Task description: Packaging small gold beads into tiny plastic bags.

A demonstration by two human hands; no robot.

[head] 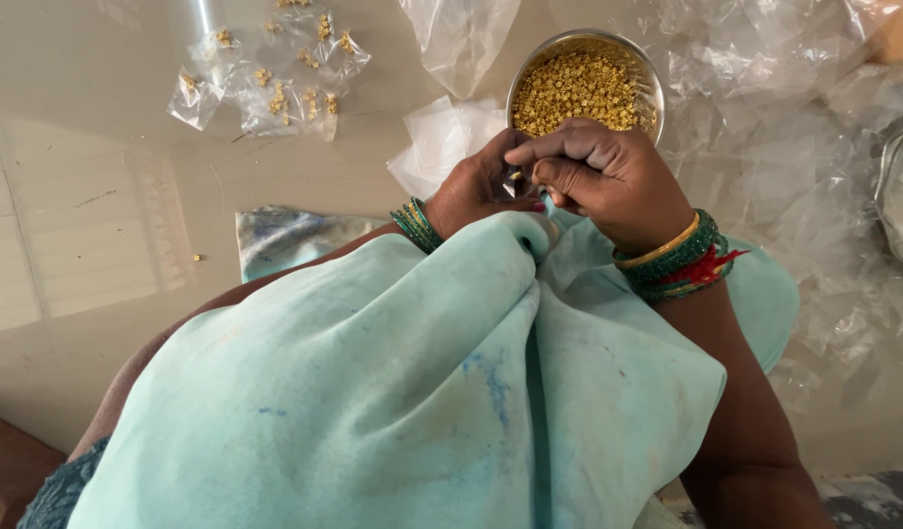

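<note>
Pale floor (89,245): steel bowl (530,73), filled packets (275,78), empty clear bags (765,108).

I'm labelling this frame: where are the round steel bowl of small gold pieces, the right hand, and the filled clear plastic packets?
round steel bowl (651,76), head view, right rim.
right hand (608,176), head view, knuckles.
filled clear plastic packets (275,83), head view, pile's middle.

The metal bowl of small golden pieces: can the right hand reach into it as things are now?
Probably yes. The right hand sits just in front of the metal bowl, whose open top is uncovered; only its fingers are pinched together with the left hand.
</note>
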